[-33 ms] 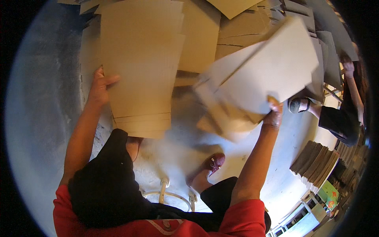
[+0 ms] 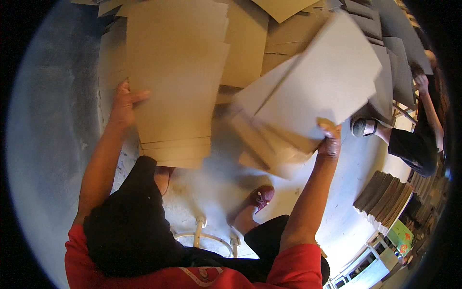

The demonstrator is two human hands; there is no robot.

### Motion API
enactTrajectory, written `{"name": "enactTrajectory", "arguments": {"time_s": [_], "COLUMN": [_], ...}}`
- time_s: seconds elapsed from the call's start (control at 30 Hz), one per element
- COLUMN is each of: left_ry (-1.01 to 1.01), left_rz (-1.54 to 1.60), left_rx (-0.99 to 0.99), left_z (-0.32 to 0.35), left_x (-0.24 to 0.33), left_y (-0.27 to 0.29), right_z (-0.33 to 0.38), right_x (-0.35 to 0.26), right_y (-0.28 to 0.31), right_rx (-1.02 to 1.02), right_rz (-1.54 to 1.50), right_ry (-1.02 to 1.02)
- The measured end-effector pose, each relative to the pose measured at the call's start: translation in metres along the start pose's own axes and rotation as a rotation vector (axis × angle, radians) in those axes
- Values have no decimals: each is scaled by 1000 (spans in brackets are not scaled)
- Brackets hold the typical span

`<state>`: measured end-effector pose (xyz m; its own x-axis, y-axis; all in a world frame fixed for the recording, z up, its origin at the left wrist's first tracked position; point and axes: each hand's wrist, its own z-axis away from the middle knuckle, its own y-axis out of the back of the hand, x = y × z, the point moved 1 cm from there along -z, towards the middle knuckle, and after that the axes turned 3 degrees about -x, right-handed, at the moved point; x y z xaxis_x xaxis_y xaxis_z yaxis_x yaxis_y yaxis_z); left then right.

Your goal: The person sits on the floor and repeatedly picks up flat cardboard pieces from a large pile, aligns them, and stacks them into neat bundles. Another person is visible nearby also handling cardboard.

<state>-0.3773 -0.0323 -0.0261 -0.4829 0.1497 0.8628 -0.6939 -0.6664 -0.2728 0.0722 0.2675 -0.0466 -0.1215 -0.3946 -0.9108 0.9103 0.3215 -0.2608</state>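
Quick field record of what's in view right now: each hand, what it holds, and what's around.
left hand: grips the left edge of a brown cardboard stack
right hand: holds a fanned bunch of pale sheets, blurred
under them: more cardboard on the pale floor
right side: another person; an upright row of sheets
below: white stool frame

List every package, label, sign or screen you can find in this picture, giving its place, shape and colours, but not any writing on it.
Green box with bright coloured printing: lower right, on the floor beside the stacked brown cardboard sheets; boxy, green with small red and yellow patches.
No signs or screens show.
The flat brown cardboard sheets at the left hand and the pale grey board sheets at the right hand are plain and unlabelled.
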Motion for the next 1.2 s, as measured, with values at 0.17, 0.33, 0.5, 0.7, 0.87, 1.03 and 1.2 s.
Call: {"name": "enactTrajectory", "arguments": {"time_s": [0.17,0.33,0.5,0.7,0.87,1.03,1.2], "left_ry": [-2,152,96,125,11,-111,-58], "left_rz": [-183,10,116,21,223,187,182], "left_rx": [0,-65,-155,11,174,303,364], "left_z": [9,26,35,21,31,16,9], "left_x": [-12,-35,-34,-69,-50,-32,-34], "left_y": [-45,-55,-61,-14,7,55,69], "right_z": [48,95,101,6,-79,-115,-86], "right_x": [-9,29,81,95,78,90,76], "right_y": [-120,-264,-292,-216,-197,-192,-158], "right_rx": [-139,-481,-714,84,190,46,144], "right_rz": [537,945,821,673,1110,906,905], "right_ry": [-143,285,169,209,198,71,275]}}
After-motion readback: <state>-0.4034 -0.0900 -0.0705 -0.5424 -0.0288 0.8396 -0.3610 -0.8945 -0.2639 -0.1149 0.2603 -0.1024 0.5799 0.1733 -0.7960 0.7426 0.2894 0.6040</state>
